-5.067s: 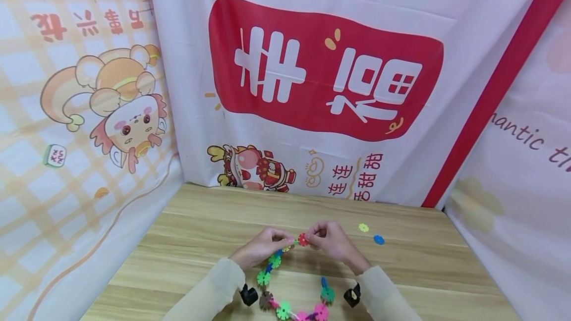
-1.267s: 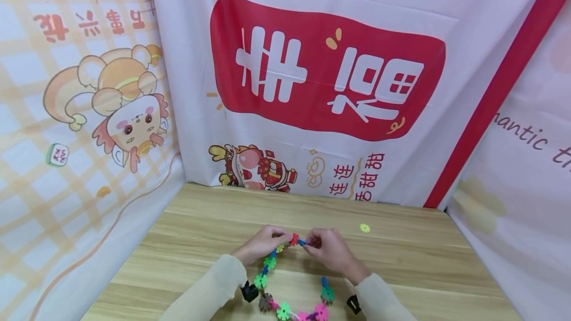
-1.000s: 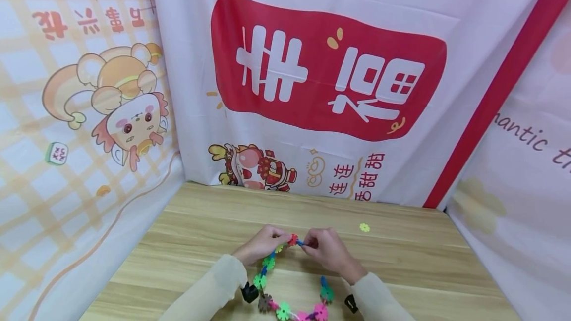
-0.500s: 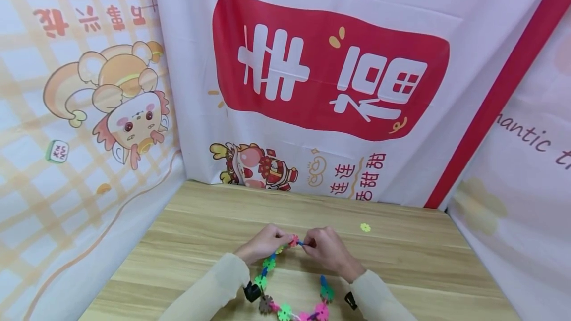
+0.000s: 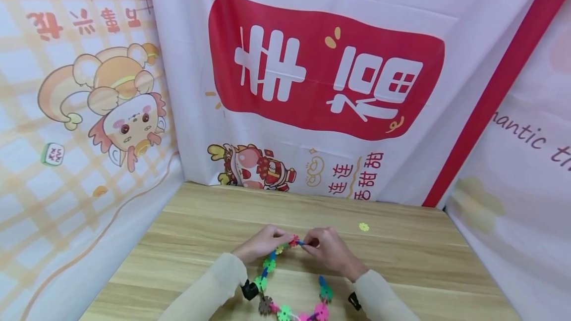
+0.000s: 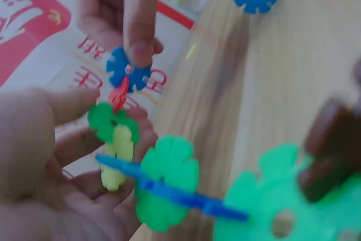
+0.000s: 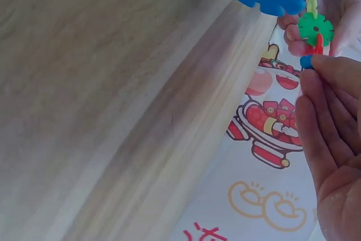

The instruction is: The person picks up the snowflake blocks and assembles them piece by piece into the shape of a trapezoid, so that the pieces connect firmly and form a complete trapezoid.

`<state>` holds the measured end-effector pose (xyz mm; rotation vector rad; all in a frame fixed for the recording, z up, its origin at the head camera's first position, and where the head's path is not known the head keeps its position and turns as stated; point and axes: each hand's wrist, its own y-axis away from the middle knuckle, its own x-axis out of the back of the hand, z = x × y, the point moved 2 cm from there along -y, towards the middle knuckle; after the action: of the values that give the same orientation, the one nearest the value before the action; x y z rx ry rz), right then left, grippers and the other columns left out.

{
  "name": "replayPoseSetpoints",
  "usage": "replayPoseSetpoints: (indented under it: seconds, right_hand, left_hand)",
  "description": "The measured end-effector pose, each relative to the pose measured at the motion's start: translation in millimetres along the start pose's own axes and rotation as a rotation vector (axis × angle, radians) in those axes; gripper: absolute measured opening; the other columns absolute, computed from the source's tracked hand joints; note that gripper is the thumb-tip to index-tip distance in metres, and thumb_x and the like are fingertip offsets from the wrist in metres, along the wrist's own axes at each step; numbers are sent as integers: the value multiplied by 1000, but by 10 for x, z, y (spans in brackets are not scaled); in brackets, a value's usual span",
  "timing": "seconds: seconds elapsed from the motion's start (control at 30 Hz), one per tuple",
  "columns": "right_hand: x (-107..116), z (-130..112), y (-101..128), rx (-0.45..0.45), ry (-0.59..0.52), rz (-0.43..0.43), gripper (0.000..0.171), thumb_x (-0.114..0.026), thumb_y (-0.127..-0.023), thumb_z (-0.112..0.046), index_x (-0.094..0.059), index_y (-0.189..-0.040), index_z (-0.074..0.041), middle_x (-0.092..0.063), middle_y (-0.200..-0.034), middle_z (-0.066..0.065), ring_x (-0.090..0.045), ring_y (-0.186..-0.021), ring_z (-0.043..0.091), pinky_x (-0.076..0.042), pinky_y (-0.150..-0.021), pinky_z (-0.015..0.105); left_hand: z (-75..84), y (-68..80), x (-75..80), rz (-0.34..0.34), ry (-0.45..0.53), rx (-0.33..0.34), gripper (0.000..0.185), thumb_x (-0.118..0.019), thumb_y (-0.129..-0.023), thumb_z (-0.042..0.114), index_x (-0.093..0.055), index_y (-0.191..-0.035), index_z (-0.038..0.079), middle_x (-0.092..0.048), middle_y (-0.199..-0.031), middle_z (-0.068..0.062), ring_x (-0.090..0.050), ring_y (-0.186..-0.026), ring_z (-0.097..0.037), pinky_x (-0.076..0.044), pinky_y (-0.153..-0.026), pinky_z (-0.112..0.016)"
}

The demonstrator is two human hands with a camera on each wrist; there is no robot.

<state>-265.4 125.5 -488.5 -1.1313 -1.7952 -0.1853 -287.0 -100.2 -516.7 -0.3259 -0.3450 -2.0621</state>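
A curved chain of slotted plastic snowflake discs lies in front of me, with a brown disc point(image 5: 265, 305), a pink disc point(image 5: 320, 311) and several green ones. At its far end, my left hand point(image 5: 262, 244) holds the chain by a green snowflake disc point(image 6: 106, 121), beside a yellow disc point(image 6: 118, 159). A red disc point(image 6: 119, 95) stands in that green one. My right hand point(image 5: 331, 252) pinches a blue snowflake disc point(image 6: 118, 67) between thumb and fingers, its edge meeting the red disc. The fingers partly cover these small discs in the head view.
The chain's other end, a blue disc point(image 5: 322, 281) on a teal disc point(image 5: 327, 293), lies below my right hand. One loose yellow disc point(image 5: 364, 227) sits on the wooden table point(image 5: 200, 241) at the back right. Printed cloth point(image 5: 187, 88) hangs behind and at both sides.
About five seconds ago the right hand held the red disc and the blue disc lay by the loose yellow one. Now the right hand pinches the blue disc against the red. Over the last second the hands barely moved.
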Motion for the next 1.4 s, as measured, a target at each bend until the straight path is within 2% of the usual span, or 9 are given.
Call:
replayPoseSetpoints:
  seconds: [0.13,0.37,0.53,0.73,0.9,1.03,1.17,1.27,1.4]
  right_hand:
    - [5,29,-5,4,-37,-35,5,-82,-92,-7,-79,-95,-11,-80,-92,-2,-70,-81,-4,-58,-74,12]
    - [122,112,20,8,-15,-100,8,-80,-95,-12,-79,-102,-9,-81,-100,2,-74,-89,4,-62,-81,21]
    - [454,420,100,-83,89,-70,15,-80,-93,-9,-76,-105,-1,-79,-99,12,-75,-88,18,-64,-78,28]
    - [837,990,259,-282,221,0,14,-80,-90,-4,-72,-98,5,-75,-93,15,-71,-86,24,-62,-78,40]
    - [944,1360,380,-409,257,21,21,-77,-91,-4,-66,-98,13,-71,-97,25,-67,-89,34,-59,-80,52]
    - [919,1496,419,-444,261,37,31,-77,-92,-4,-66,-113,16,-71,-107,30,-70,-96,38,-60,-87,56]
    - [858,1544,423,-449,282,29,25,-79,-91,-4,-67,-105,13,-70,-92,20,-64,-81,24,-60,-75,44]
    - [812,1562,409,-426,311,21,23,-80,-90,-4,-59,-81,2,-57,-75,8,-49,-69,16,-45,-62,33]
    - [781,1584,377,-392,329,45,28,-80,-88,-1,-56,-75,-7,-54,-74,3,-45,-68,15,-40,-63,30]
  left_hand:
    - [-3,-21,20,-36,32,26,32,-61,-106,46,-79,-115,21,-76,-116,0,-66,-108,-18,-53,-98,-43]
    - [-17,-79,1,-58,89,26,32,-71,-101,43,-78,-115,16,-78,-109,0,-69,-102,-17,-55,-91,-33]
    - [-25,-75,15,-60,119,39,30,-73,-100,40,-78,-113,14,-78,-107,-3,-68,-96,-17,-54,-85,-29]
    - [4,-50,32,-65,142,22,27,-76,-99,35,-77,-110,11,-79,-108,-9,-70,-95,-20,-55,-82,-29]
    - [2,-57,35,-44,173,29,24,-75,-100,32,-77,-109,10,-78,-106,-9,-69,-94,-20,-55,-82,-29]
    - [1,-63,34,-18,188,31,24,-74,-101,31,-78,-109,9,-77,-103,-9,-66,-92,-21,-54,-81,-29]
    - [0,-70,29,20,221,34,24,-70,-104,31,-77,-112,9,-76,-105,-12,-65,-94,-21,-54,-85,-30]
    - [-6,-80,35,65,251,37,26,-70,-104,32,-77,-114,9,-75,-108,-13,-65,-95,-21,-54,-86,-30]
    - [-12,-94,68,154,252,58,30,-72,-102,36,-77,-114,9,-75,-108,-9,-64,-96,-20,-54,-83,-29]
